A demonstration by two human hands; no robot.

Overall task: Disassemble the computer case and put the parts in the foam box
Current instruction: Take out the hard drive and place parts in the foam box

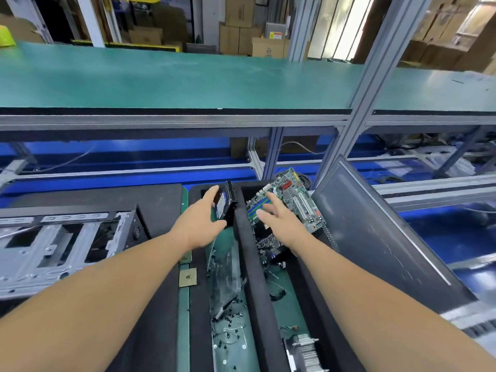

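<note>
The black foam box [248,264] lies ahead of me with two long compartments. My left hand [200,220] grips a black hard drive [226,204] with a blue label, holding it on edge over the far end of the left compartment. My right hand [276,220] hovers open, fingers spread, over the green motherboard [294,201] that leans in the right compartment. The stripped metal computer case [61,242] lies at my left.
A gold CPU chip [188,277] sits on the box's left wall. Screws, cable ties and a clear bag [226,277] lie in the left compartment, a finned heatsink [304,353] in the right. A dark case side panel [375,237] leans at the right. A green bench [174,81] runs behind.
</note>
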